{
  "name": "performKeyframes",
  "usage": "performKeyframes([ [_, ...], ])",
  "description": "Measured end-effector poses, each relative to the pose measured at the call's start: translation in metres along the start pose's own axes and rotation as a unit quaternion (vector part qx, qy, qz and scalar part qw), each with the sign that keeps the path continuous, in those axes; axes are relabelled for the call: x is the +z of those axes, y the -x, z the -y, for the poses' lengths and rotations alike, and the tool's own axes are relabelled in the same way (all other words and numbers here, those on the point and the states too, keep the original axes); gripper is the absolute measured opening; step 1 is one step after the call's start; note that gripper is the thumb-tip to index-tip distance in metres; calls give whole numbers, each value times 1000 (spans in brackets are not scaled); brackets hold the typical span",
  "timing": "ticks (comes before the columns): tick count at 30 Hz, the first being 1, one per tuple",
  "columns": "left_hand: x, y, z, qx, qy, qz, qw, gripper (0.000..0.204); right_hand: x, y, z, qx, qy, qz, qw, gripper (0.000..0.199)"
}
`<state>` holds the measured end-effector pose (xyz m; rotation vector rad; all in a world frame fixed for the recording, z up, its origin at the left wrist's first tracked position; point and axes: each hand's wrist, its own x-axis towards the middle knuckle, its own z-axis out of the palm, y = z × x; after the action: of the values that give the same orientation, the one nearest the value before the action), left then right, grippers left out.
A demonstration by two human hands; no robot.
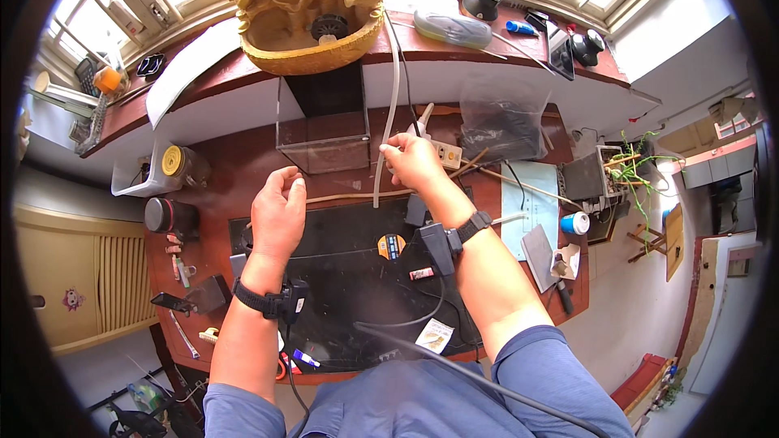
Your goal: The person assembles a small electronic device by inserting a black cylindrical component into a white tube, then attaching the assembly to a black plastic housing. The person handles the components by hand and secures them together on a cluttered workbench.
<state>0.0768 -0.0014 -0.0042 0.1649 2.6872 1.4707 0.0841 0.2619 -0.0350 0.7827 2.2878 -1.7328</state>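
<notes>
A pale flexible tube (pixel 393 97) hangs from beside the gold fountain-like ornament (pixel 312 57) down over the table. My right hand (pixel 415 164) pinches the tube between thumb and fingertips, and its free end (pixel 376 195) dangles below. My left hand (pixel 278 212) hovers above the black mat (pixel 341 276), fingers loosely bent and thumb a little apart, with nothing visible in it. Beyond my hands stands a clear rectangular tank (pixel 324 154) below the ornament. A thin wooden stick (pixel 349 196) lies near the mat's far edge, partly hidden by my left hand.
A power strip (pixel 448 154) and a plastic bag (pixel 503 118) lie right of my right hand. Jars (pixel 172 217) line the table's left side. A light-blue sheet (pixel 529 199), a blue-and-white can (pixel 575 224) and a potted plant (pixel 629 170) are at the right. Cables trail from my wrist straps.
</notes>
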Motion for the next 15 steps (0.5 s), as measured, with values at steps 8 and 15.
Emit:
performKeyframes([
  [8, -2, 11, 14, -9, -1, 7, 1000, 28, -23, 36, 21, -41, -267, 85, 959, 18],
  [15, 0, 10, 8, -1, 63, 3, 998, 27, -11, 36, 86, -117, -321, 161, 926, 20],
])
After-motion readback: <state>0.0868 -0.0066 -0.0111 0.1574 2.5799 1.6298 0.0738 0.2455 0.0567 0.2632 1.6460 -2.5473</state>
